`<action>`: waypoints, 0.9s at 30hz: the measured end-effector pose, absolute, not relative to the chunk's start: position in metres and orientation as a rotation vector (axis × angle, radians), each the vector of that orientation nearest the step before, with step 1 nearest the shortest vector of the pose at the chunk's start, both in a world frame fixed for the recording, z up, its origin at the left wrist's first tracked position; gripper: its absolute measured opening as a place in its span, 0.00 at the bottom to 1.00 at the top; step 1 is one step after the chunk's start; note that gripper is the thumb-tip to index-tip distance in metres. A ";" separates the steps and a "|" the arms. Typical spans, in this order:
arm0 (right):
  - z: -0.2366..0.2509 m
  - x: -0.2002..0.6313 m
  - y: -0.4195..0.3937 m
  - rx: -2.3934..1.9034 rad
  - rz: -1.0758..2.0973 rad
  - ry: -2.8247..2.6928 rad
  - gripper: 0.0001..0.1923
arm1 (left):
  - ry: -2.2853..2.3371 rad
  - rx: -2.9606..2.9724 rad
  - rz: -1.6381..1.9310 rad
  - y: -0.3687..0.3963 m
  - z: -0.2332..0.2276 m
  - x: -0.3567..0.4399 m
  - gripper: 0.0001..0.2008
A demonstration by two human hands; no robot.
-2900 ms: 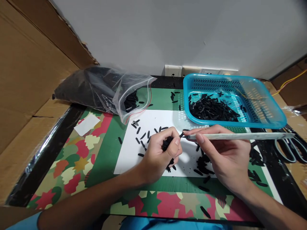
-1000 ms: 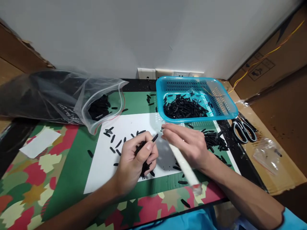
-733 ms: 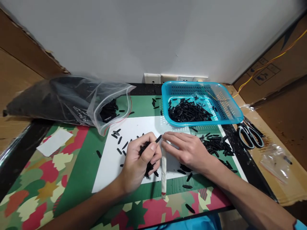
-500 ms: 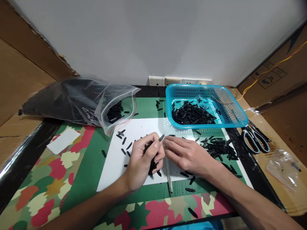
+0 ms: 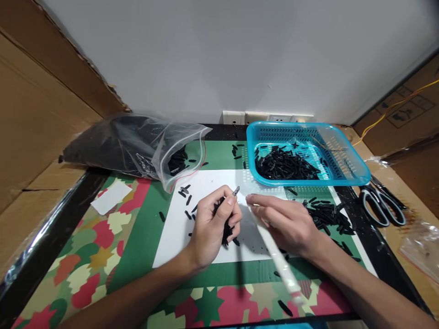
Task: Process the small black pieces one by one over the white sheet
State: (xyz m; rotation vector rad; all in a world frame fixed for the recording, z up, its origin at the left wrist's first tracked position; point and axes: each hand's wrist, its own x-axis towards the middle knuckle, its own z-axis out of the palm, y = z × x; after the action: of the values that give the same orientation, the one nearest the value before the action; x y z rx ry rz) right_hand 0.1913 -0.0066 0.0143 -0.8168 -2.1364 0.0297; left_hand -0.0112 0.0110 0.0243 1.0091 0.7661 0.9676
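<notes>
My left hand (image 5: 214, 226) is closed around a bunch of small black pieces, with one piece (image 5: 236, 190) pinched between thumb and forefinger and sticking out toward the right. My right hand (image 5: 288, 224) holds a long white stick (image 5: 277, 256) near its tip; the stick slants down toward the near table edge and is blurred. The fingertips of both hands nearly meet over a white sheet (image 5: 206, 183) that has loose black pieces scattered on it.
A blue basket (image 5: 356, 171) with black pieces stands at the back right. An open clear bag (image 5: 137, 146) of black pieces lies at the back left. Scissors (image 5: 380, 208) lie at the right edge. A loose pile of pieces (image 5: 325, 214) sits below the basket. Cardboard walls flank both sides.
The white stick in my right hand has swung from pointing right to slanting down toward me. My left hand keeps its bunch, and the pinched piece is lifted slightly.
</notes>
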 end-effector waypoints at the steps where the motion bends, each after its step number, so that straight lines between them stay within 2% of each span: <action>1: 0.015 0.189 -0.009 -0.855 0.140 -2.038 0.07 | 0.777 1.016 0.968 0.010 0.025 -0.011 0.21; 7: 0.027 0.172 -0.018 -1.013 0.893 -1.320 0.03 | 0.833 1.147 0.980 -0.001 0.019 -0.011 0.19; 12: 0.030 0.165 -0.020 -0.898 1.320 -1.024 0.12 | 0.892 1.233 1.010 -0.005 0.009 -0.012 0.16; 15: 0.028 0.163 -0.021 -0.903 1.383 -0.936 0.14 | 0.908 1.227 1.031 -0.004 0.008 -0.012 0.16; 27: 0.020 0.159 -0.023 -1.033 1.280 -0.899 0.17 | 1.020 1.456 0.938 -0.004 0.009 -0.014 0.16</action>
State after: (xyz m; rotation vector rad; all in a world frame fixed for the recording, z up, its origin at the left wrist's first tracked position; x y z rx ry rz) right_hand 0.1593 -0.0226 0.0195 -1.0328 -0.8991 1.2801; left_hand -0.0136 -0.0041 0.0088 1.4563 1.0203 0.9385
